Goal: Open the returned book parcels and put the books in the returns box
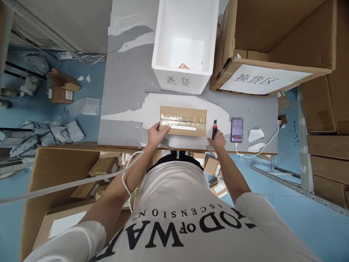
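A small cardboard box lies flat on the table, with shiny clear tape and a white strip along its top. My left hand grips its near left corner, thumb on the top face and fingers at the left side. To the right of the box, my right hand is closed on a red and black box cutter, whose tip points away from me. The cutter is apart from the box. A phone with a white cable lies just right of that hand.
Behind the box stands a white foam bin with a small orange-and-white item inside. A large carton with a handwritten sheet sits to its right. Paper scraps lie at the table's right. An open carton of parcels is below left.
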Motion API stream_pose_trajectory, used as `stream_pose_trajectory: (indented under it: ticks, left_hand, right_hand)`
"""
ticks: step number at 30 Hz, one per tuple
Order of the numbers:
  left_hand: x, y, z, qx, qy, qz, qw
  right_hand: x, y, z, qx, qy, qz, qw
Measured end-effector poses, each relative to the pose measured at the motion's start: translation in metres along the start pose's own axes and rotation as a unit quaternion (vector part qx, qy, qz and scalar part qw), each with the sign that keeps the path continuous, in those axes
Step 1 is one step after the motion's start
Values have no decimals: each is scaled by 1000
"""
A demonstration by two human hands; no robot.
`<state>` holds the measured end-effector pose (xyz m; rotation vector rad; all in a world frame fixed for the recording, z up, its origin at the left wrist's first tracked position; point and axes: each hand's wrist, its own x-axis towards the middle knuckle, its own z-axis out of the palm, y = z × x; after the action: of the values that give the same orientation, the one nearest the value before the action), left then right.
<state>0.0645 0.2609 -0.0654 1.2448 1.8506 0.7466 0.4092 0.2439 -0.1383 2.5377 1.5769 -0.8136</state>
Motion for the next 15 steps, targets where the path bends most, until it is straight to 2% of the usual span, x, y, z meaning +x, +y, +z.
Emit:
stream_pose_trajectory:
  ticks: [2, 5, 7, 9, 11, 13, 15]
  left_hand:
    - [-4, 0, 2, -3, 9, 1, 1000]
    - [-9, -2, 6, -10, 30, -2, 999]
    - [-12, -4, 11, -23, 47, -14, 999]
    - [-13, -7, 16, -53, 60, -27, 996]
    - [-12, -10, 22, -95, 71, -37, 992]
    - [-10, -12, 26, -133, 75, -41, 987]
    - [-8, -13, 30, -158, 68, -40, 984]
  right_hand:
    - [1, -4, -2, 23, -17, 21, 999]
    - [3, -5, -26, 109, 1, -13, 994]
    - [0, -16, -53, 194, 33, -83, 977]
    - [-9, -39, -82, 240, 26, -200, 950]
    - [-21, -76, -107, 172, -31, -351, 920]
    - [-31, -118, -121, 42, -93, -479, 872]
    - [-37, -155, -124, -71, -128, -535, 832]
